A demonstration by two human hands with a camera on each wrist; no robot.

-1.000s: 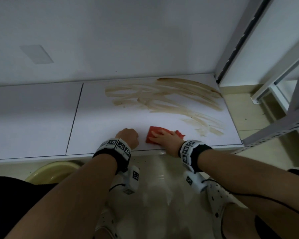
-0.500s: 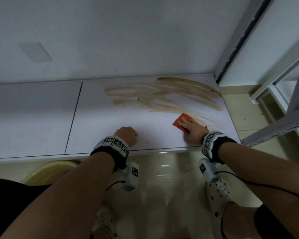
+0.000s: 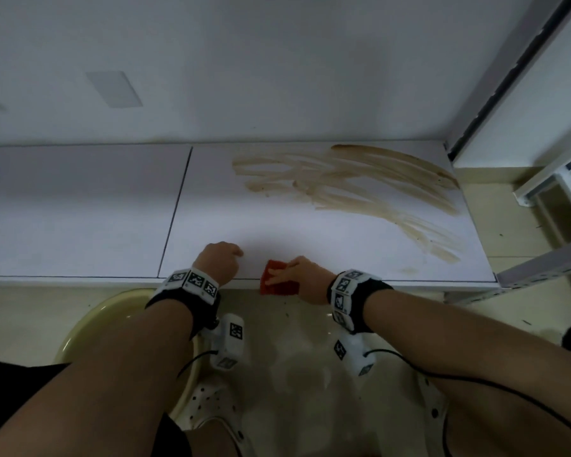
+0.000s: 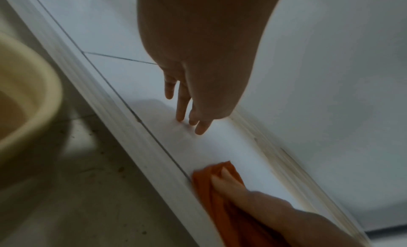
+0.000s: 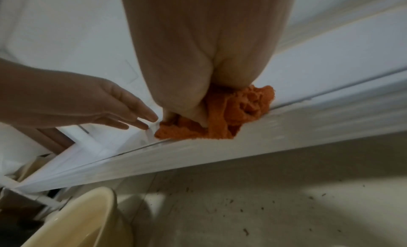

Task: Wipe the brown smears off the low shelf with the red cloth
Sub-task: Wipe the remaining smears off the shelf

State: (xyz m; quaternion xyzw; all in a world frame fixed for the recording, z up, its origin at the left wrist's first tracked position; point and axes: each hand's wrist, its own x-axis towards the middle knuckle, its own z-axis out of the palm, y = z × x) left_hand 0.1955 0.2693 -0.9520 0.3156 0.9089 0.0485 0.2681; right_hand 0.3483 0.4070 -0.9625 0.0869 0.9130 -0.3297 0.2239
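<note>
The low white shelf [image 3: 310,232] carries long brown smears [image 3: 360,186] across its back and right part, and a small spot [image 3: 407,270] near the front edge. The red cloth [image 3: 279,280] lies bunched at the front edge, partly hanging over it. My right hand [image 3: 282,270] presses on top of the cloth [image 4: 207,181] with its fingers [image 4: 224,175] laid along it; in the right wrist view the palm covers most of the cloth [image 5: 242,111]. Just left of it, my left hand [image 3: 231,253] rests straight fingertips [image 4: 193,123] on the bare shelf, holding nothing.
A pale yellow basin [image 3: 89,324] stands on the floor below the shelf's front left, beside my feet in white clogs [image 3: 211,407]. A grey metal rack frame [image 3: 541,268] borders the shelf's right end. A white wall rises behind the shelf.
My right hand has slid the cloth from the right end of the smears back left to the front edge, next to my left hand. The left hand has stayed put.
</note>
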